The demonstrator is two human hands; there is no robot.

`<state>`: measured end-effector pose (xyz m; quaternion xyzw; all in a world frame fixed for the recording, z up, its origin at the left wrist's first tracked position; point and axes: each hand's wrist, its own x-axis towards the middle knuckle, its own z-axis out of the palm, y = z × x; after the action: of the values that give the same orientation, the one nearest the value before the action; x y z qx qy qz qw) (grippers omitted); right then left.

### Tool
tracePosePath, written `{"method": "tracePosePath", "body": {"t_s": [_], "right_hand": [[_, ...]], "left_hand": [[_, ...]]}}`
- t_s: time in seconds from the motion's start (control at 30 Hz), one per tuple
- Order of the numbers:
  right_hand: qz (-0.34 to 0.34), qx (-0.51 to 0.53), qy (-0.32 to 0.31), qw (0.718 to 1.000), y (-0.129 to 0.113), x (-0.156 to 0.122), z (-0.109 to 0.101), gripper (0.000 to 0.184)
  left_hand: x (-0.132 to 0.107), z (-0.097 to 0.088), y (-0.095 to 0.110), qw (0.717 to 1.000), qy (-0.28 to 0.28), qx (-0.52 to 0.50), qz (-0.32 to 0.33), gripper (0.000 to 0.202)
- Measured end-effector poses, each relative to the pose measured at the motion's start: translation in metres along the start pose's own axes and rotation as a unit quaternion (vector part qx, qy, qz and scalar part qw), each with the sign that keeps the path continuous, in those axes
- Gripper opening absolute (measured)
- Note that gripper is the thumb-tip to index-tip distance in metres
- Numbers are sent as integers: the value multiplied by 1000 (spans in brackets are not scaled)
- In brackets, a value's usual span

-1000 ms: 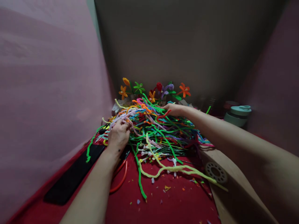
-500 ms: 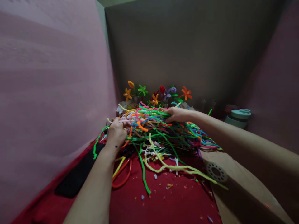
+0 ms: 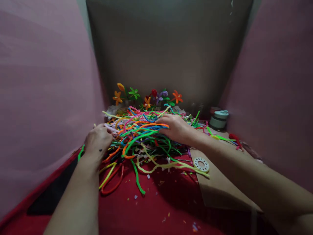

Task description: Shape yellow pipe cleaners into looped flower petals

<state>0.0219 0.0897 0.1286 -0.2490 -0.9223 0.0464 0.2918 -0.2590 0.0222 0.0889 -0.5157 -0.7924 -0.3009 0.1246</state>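
Note:
A tangled heap of fuzzy pipe cleaners [image 3: 144, 130] in many colours lies across the middle of the table. At its left edge my left hand [image 3: 99, 140] is closed, knuckles up, with pale lilac pipe cleaners at its fingers. My right hand [image 3: 174, 128] reaches in from the right and grips orange, blue and green pipe cleaners, thumb below and fingers above. Its fingertips are partly hidden among the strands. Bent yellow-green pipe cleaners [image 3: 171, 165] hang out at the front, beside a green one [image 3: 138, 179].
Pipe-cleaner flowers [image 3: 147, 102] stand behind the heap. On the right are a white ring with holes [image 3: 201, 164], brown cardboard [image 3: 220, 182] and a lidded green cup [image 3: 219, 119]. Scraps dot the red cloth [image 3: 146, 215]. A dark flat object [image 3: 46, 199] lies left; pink walls [image 3: 44, 98] flank both sides.
The view has swung right, so things sit further left. My right hand now holds orange and blue strands along with green, and the heap's upper strands have shifted. My left hand stays closed.

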Motion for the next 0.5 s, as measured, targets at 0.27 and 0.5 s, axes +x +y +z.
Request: {"method": "tracePosePath", "body": {"t_s": [0.27,0.5], "right_hand": [[117,47,-49,991,-3,-88,-25,18],[127,-67,-120,982,-21,-110,-21,18]], "left_hand": [[-4,-7,11,995,67,60,-52,21],[-9,1,32,974,221,24,48,19]]}}
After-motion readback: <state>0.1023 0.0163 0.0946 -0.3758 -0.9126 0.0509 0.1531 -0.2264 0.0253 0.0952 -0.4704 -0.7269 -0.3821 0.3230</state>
